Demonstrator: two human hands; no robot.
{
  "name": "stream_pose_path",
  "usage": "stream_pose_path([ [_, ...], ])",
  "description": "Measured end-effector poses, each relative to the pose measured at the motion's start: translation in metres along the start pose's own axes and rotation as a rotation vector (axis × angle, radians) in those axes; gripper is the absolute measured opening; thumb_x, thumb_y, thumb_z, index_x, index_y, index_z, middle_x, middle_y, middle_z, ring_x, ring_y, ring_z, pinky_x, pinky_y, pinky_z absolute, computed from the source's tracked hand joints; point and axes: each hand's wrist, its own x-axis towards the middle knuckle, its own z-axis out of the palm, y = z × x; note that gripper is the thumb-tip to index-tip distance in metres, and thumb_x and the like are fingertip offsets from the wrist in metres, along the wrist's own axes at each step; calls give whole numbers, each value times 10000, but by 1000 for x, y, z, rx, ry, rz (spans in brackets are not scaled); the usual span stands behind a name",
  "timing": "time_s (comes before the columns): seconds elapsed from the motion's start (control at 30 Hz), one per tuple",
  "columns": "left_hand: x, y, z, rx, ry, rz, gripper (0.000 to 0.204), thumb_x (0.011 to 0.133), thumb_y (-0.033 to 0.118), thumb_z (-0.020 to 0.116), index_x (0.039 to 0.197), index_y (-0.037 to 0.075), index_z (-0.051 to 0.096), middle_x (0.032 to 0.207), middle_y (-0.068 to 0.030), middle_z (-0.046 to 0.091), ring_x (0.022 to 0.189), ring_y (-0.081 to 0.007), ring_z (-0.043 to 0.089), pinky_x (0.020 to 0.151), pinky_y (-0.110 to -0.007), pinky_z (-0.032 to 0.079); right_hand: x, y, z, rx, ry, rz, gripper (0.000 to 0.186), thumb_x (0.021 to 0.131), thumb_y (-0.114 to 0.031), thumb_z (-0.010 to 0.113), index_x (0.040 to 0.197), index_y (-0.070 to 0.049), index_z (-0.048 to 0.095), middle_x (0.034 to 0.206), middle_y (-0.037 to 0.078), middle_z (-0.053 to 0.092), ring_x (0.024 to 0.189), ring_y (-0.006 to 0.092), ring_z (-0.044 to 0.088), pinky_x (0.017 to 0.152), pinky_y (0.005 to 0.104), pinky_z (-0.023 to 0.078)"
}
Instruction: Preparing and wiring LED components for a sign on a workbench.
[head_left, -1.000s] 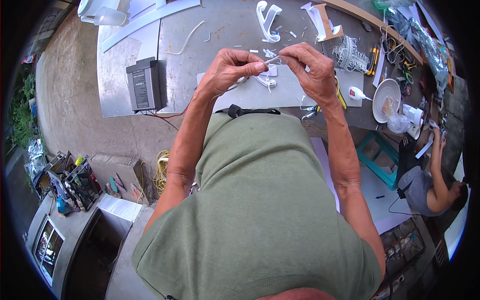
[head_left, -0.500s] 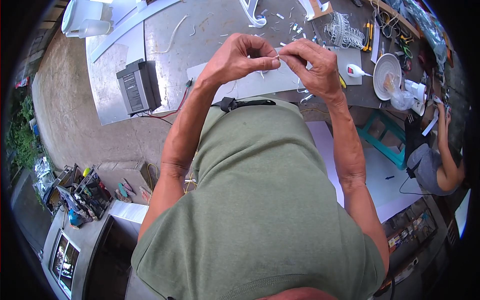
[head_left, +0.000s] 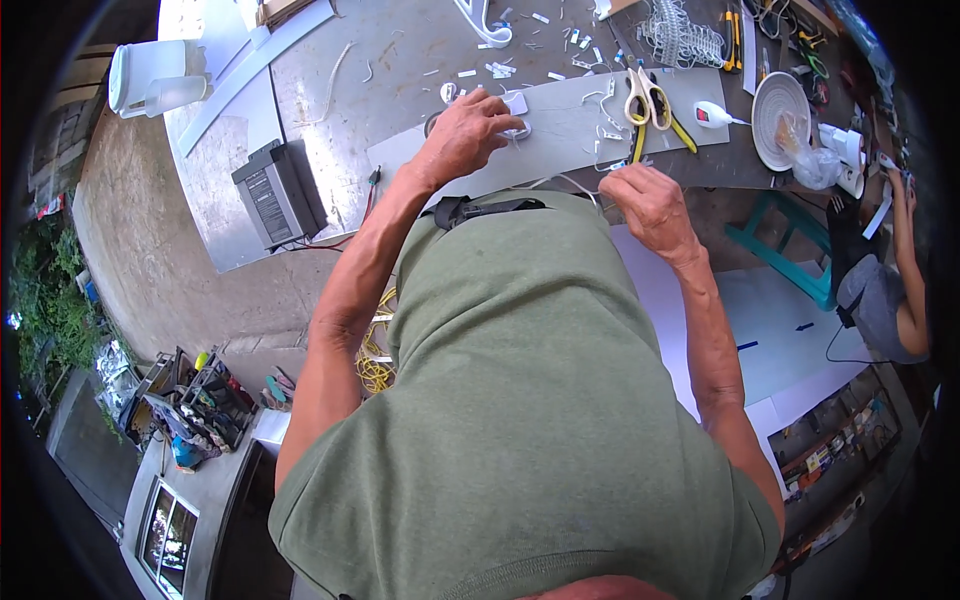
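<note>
My left hand [head_left: 465, 138] hovers palm down over a long light-grey panel [head_left: 568, 130] on the workbench, its fingers apart and slightly bent. By its fingertips lie a small white plastic piece [head_left: 515, 103] and a white curved item [head_left: 519, 130]. Beyond the bench's front edge, my right hand [head_left: 655, 210] is closed, knuckles up. A thin white wire [head_left: 572, 180] runs along the edge into its fingers. Just past that hand are cream-handled scissors [head_left: 648, 100] and a tool with yellow-and-black handles [head_left: 683, 138]. Short wired white modules [head_left: 606, 115] lie beside the scissors.
A dark grey electrical box [head_left: 278, 195] stands at left on the metal benchtop, near a white container [head_left: 135, 75]. To the right are a white squeeze bottle [head_left: 712, 115] and a round dish [head_left: 780, 118]. A green stool [head_left: 785, 250] and another person [head_left: 880, 305] are farther right.
My hands, together pinching a thin strand before, have parted. The left now reaches over the panel; the right has dropped toward me past the bench edge. The scissors have come into sight.
</note>
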Motion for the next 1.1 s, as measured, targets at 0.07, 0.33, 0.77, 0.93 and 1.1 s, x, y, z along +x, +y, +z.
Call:
stream_pose_path([
  [0.07,6,-4,9,18,28,55,242,772,97,750,1012,117,734,1004,-66,657,983,-267,565,883,-366,468,-9,-4,-2,30,-55,45,145,789,15,632,922,-43,636,833,68,627,799,243,641,709,361,520],
  [0.33,28,-15,16,-65,25,58,122,814,118,721,928,77,721,966,-64,650,959,-261,565,867,-374,471,-4,2,9,173,-13,162,84,850,-17,633,934,-30,632,849,84,630,816,271,636,720,372,519],
  [0.77,29,-18,15,-639,68,-418,264,869,255,709,961,8,702,750,-19,632,672,-99,523,627,-277,443,62,37,58,400,82,356,96,867,-86,709,961,-71,723,1149,64,666,891,159,666,640,288,532],
  [0.93,30,-18,15,-604,93,-393,246,867,252,712,951,21,713,740,-12,629,655,-92,514,609,-274,433,80,34,62,443,72,420,102,864,-112,728,955,-76,754,1057,63,716,848,152,683,628,279,537],
  [1.1,33,-17,19,-555,105,-355,221,863,245,714,939,37,725,713,-2,621,629,-88,501,579,-270,415,85,35,65,496,73,478,116,856,-113,735,956,-62,763,950,60,742,810,150,692,650,278,537],
])
